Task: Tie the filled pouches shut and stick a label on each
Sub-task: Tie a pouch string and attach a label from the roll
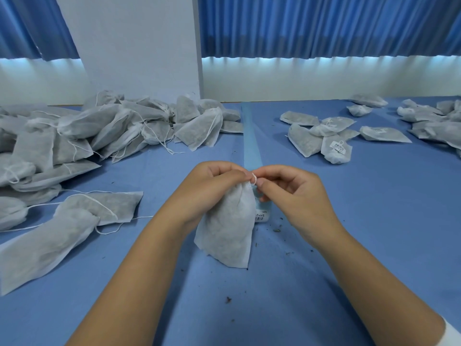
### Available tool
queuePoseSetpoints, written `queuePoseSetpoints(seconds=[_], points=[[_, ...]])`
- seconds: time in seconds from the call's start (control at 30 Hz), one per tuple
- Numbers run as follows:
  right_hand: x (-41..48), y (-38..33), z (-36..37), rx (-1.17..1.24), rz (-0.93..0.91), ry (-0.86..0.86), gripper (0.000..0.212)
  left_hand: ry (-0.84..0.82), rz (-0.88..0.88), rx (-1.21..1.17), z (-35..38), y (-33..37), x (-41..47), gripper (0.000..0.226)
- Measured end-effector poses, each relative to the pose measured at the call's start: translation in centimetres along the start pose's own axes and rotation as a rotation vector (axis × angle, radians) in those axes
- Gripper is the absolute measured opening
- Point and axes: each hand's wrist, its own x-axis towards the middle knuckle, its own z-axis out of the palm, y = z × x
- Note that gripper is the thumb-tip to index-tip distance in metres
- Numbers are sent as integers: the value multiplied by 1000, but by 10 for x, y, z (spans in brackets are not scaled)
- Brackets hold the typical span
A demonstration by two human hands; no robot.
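Two bare forearms reach in from the lower edge and meet over the middle of the blue counter [361, 245]. The left hand [212, 186] is curled round the gathered neck of a filled white pouch [229, 233], while the right hand [291, 193] pinches a small loop of the white string [254, 177] at that neck, so both hands are clamped and nearly touching. The pouch hangs upright, its bottom corner touching or just above the counter; which one cannot be told. Just behind it lies a pale blue strip [252, 143] running away from the person, with a white printed label [262, 216] partly hidden by the pouch. Dark crumbs [228, 299] are scattered on the cloth nearby. At near left lie two flat pouches with loose strings [74, 221], and beyond them a large heap of untied pouches [112, 128]. Well apart on the right sits a smaller group of tied pouches [335, 151], some bearing white labels. Blue curtains [324, 26] hang behind.
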Motion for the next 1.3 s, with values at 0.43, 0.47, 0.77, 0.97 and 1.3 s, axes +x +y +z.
queuePoseSetpoints(seconds=[0.43,0.47,0.77,0.97,1.3], points=[[1,0,-2,154,80,71,5,10,-15,-39,-1,-4,4,8],[2,0,-2,176,96,83,6,10,-21,-40,0,-4,4,5],[4,0,-4,248,123,77,7,-109,-79,6,0,-7,5,16],[3,0,-5,215,118,78,8,-111,-119,-6,1,-7,6,16],[6,-1,-8,190,89,123,14,-33,-116,58,5,-5,6,12]])
